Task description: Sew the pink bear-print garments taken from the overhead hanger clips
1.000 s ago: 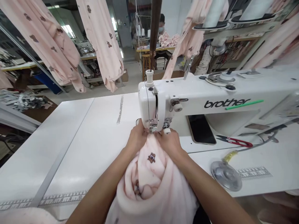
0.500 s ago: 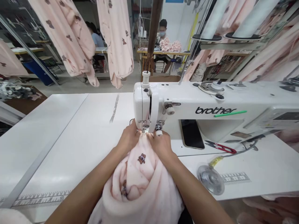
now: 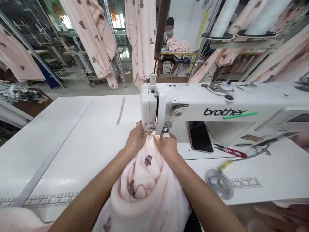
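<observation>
Cloth (image 3: 154, 206), lower centre: pale pink, soft, matt, plush-like nap. Machine (image 3: 193, 96), centre right: white, smooth, glossy casing; shiny metal at the needle end. Tabletop (image 3: 96, 129), left: white, smooth, semi-gloss. Phone (image 3: 200, 137), right of centre: black, glossy, glass-like face. Snips (image 3: 230, 150), lower right: metal blades, red handles. Dish (image 3: 219, 184), lower right: clear, shiny, plastic-looking.

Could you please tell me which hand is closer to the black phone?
The right hand; it lies between the phone and the left hand.
</observation>
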Motion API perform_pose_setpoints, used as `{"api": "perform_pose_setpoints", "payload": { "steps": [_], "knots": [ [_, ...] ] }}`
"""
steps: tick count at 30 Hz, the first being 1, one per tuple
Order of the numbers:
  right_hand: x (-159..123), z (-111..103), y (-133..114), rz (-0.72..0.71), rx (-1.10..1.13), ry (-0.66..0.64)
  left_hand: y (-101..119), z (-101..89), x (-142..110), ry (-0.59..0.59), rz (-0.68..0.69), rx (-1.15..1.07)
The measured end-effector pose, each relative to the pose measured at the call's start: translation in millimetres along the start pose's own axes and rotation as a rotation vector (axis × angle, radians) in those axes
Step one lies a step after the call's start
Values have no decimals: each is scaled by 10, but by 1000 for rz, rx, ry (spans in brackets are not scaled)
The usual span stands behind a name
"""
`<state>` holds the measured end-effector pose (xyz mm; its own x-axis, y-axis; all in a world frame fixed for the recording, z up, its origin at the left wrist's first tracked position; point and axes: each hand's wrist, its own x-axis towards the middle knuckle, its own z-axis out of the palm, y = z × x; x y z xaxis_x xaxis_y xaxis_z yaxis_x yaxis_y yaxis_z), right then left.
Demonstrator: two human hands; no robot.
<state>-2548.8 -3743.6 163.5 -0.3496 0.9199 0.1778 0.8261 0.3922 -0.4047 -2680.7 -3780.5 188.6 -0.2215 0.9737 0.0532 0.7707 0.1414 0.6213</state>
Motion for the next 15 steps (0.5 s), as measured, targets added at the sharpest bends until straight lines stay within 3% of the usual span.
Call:
{"api": "perform_pose_setpoints", "payload": {
  "steps": [7,15],
  "knots": [
    [-3,-15,1,46,165,-20,-68,-39,18,-21,19,-29],
    [-69,-153,226,-73,475,-59,-83,-26,-31,-1,-1,-77]
  ]
}}
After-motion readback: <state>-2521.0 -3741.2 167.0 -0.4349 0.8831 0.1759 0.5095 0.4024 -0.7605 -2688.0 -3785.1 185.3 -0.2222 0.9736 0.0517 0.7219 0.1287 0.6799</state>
